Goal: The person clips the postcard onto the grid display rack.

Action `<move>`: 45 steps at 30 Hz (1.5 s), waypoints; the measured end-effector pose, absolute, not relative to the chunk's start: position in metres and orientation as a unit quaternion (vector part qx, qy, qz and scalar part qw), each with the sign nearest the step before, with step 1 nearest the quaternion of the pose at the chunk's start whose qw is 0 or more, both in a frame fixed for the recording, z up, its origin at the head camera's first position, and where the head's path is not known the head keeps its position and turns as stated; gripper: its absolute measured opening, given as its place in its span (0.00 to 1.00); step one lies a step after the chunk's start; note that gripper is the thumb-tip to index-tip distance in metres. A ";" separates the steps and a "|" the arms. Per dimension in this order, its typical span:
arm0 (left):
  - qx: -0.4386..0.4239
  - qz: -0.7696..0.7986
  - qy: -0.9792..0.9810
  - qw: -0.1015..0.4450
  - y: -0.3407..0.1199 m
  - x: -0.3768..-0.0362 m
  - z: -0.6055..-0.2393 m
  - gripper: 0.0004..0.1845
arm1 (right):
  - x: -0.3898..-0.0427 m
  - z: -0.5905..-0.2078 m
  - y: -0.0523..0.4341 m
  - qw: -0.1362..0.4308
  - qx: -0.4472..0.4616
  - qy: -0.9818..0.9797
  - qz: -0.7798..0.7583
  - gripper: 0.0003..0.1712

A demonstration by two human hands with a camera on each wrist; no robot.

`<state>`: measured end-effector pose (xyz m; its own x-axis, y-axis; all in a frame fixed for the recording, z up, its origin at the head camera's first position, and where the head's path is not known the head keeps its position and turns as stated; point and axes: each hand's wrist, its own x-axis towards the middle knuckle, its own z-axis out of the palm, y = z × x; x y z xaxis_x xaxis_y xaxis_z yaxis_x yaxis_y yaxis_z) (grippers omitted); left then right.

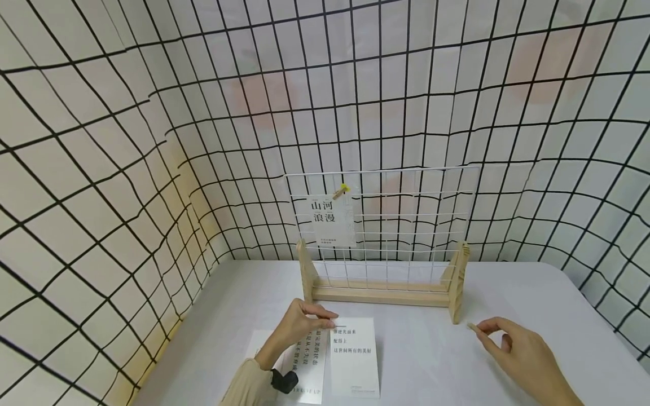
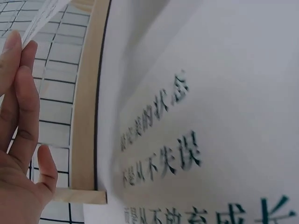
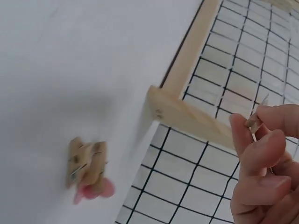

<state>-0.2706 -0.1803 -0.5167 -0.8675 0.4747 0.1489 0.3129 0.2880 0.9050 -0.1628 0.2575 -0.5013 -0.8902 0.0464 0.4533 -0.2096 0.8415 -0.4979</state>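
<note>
Card pinched, peg pinched — you're risking a slip.
Your left hand (image 1: 297, 327) is pinching the white printed card (image 1: 354, 355) by its edge; your right hand (image 1: 518, 352), fingers curled, is gripping a small wooden clothes peg (image 1: 472, 326) that could be twisting loose.

Left hand (image 1: 299, 327) reaches forward from lower left, forearm in a beige sleeve (image 1: 247, 383) with a dark band at the wrist. Its fingers are stretched nearly straight, thumb and fingertips (image 2: 18, 60) pinching a thin edge at the tips. Right hand (image 1: 513, 347) comes in from lower right, bare forearm, palm turned inward. Its thumb and index finger (image 3: 261, 149) are curled and pinch something small; the remaining fingers are folded loosely beneath. Both hands are well apart.
</note>
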 end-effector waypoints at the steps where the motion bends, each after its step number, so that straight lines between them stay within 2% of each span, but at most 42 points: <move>1: 0.245 0.543 0.800 0.071 -0.179 -0.270 -0.515 0.10 | -0.163 -0.499 0.256 0.230 0.045 -0.929 0.287 0.07; 9: 0.248 0.546 0.799 0.045 -0.172 -0.272 -0.500 0.10 | -0.165 -0.484 0.246 0.244 0.071 -0.905 0.342 0.09; 23: 0.263 0.587 0.765 0.009 -0.157 -0.281 -0.455 0.12 | -0.171 -0.454 0.235 0.190 0.088 -0.866 0.454 0.06; 31: 0.272 0.567 0.777 -0.030 -0.149 -0.293 -0.425 0.10 | -0.181 -0.441 0.232 0.209 0.109 -0.838 0.493 0.09; 39: 0.300 0.577 0.759 -0.031 -0.131 -0.301 -0.403 0.10 | -0.192 -0.428 0.228 0.162 0.115 -0.811 0.550 0.11; 45: 0.294 0.576 0.762 -0.041 -0.117 -0.308 -0.387 0.10 | -0.195 -0.422 0.225 0.151 0.116 -0.798 0.572 0.13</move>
